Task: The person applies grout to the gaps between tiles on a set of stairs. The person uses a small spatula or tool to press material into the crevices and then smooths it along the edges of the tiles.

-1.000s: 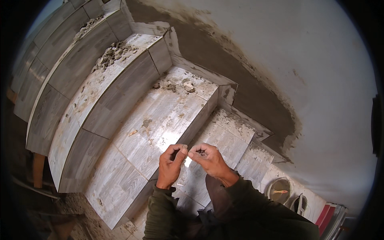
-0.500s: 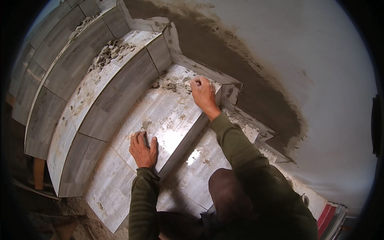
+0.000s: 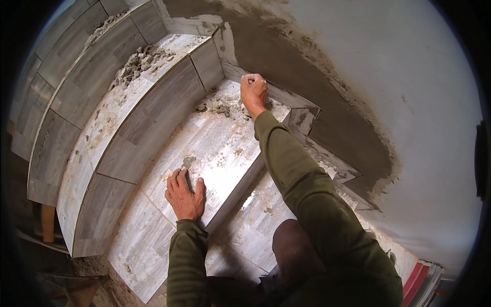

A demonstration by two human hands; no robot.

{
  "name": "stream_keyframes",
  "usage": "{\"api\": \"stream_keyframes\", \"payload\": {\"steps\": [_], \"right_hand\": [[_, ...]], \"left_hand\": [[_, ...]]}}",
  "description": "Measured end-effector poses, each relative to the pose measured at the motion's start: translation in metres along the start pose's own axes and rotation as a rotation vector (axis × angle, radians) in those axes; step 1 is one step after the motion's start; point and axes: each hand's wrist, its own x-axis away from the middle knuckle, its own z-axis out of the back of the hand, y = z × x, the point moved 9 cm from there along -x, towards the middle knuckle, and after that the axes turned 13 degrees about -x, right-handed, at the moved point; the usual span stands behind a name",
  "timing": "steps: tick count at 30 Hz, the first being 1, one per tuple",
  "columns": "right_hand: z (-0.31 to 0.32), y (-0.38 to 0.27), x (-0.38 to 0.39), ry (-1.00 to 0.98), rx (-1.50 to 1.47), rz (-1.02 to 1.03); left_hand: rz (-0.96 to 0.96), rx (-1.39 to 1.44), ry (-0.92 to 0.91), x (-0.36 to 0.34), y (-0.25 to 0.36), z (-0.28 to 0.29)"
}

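Observation:
My left hand (image 3: 184,197) rests with spread fingers on a wood-look tiled tread (image 3: 153,230). My right hand (image 3: 253,94) is raised farther along that step, its fingers curled together at the tiled skirting (image 3: 234,71) beside the wall; what they hold, if anything, is too small to make out. Crumbs and lumps of grey mortar (image 3: 221,109) lie just left of and below this hand. My olive sleeves cover both forearms.
Curved tiled risers (image 3: 138,143) climb toward the upper left, with a rubble pile (image 3: 138,66) on the step above. A patched grey wall (image 3: 409,102) fills the right side. Red and silver lengths of material (image 3: 414,286) stand at lower right, dark timber pieces (image 3: 48,225) at lower left.
My hands, together a second ago, have parted: the left came down onto the tread, while the right reached up and forward to the skirting, rising a little more in the last half second.

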Motion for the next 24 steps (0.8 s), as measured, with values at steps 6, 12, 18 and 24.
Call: {"api": "stream_keyframes", "payload": {"steps": [6, 12, 18, 24], "right_hand": [[-0.006, -0.004, -0.002, 0.024, 0.052, 0.056], [-0.011, -0.007, -0.004, 0.036, 0.143, 0.113], [-0.011, -0.003, -0.005, 0.068, 0.199, 0.055], [-0.012, -0.005, -0.003, 0.101, 0.181, 0.05]], "left_hand": [[0.008, 0.007, -0.029, -0.001, -0.002, -0.001], [0.01, -0.003, -0.036, 0.0, -0.002, -0.002], [0.018, 0.038, -0.073, 0.0, -0.004, -0.006], [0.017, 0.045, -0.051, -0.001, -0.003, -0.003]]}}
